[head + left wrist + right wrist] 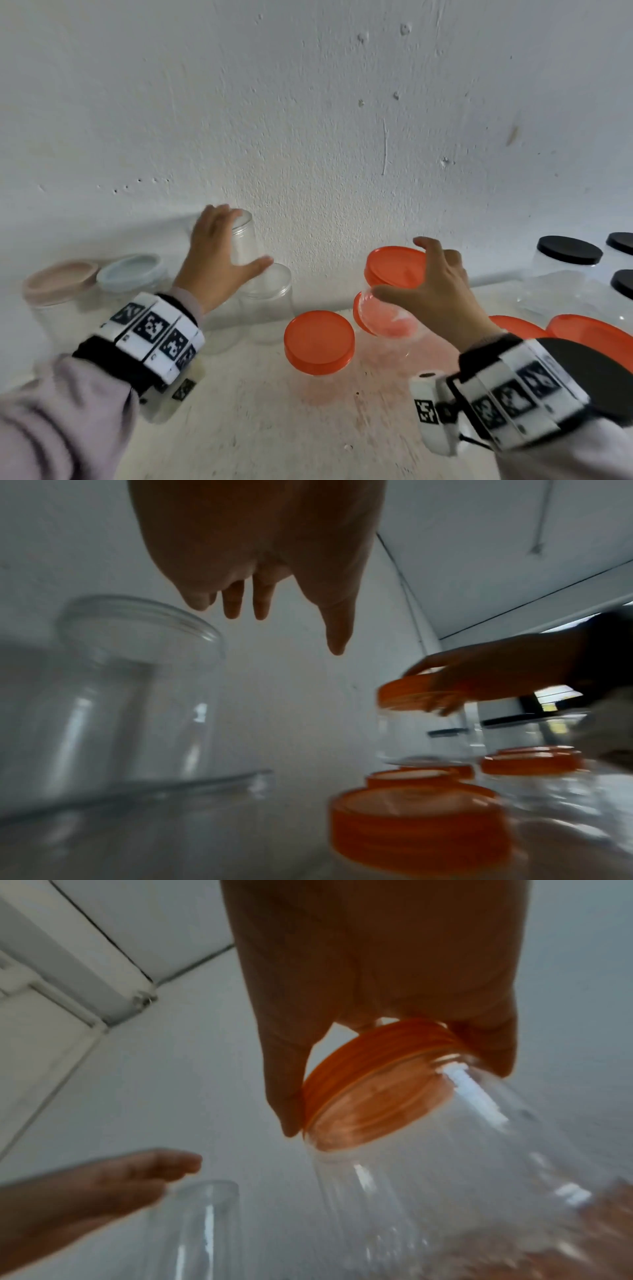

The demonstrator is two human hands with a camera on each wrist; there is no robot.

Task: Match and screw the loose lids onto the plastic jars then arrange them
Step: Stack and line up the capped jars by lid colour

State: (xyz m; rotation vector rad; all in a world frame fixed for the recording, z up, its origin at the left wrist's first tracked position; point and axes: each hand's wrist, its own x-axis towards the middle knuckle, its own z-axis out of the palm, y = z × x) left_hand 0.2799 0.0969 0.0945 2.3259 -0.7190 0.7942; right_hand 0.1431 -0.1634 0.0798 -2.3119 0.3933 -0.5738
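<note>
Nearest to me stands a clear round plastic jar with an orange screw lid (319, 337) already on it; I take this jar as my landmark. Just right of it and a little farther, my right hand (435, 291) is clamped on the rim of an orange lid (394, 265) that sits on a second clear plastic jar (445, 1191). This jar hangs tilted, its long axis leaning, the bottom toward me.

Left of the landmark and farther, near the white wall (308, 120), my left hand (219, 253) has its fingers spread around a tall clear jar without lid (244, 240). From the wrist view the fingers look apart and not yet closed on it.

I judge the left hand is the nearer one to this open jar, and its mouth points up.
</note>
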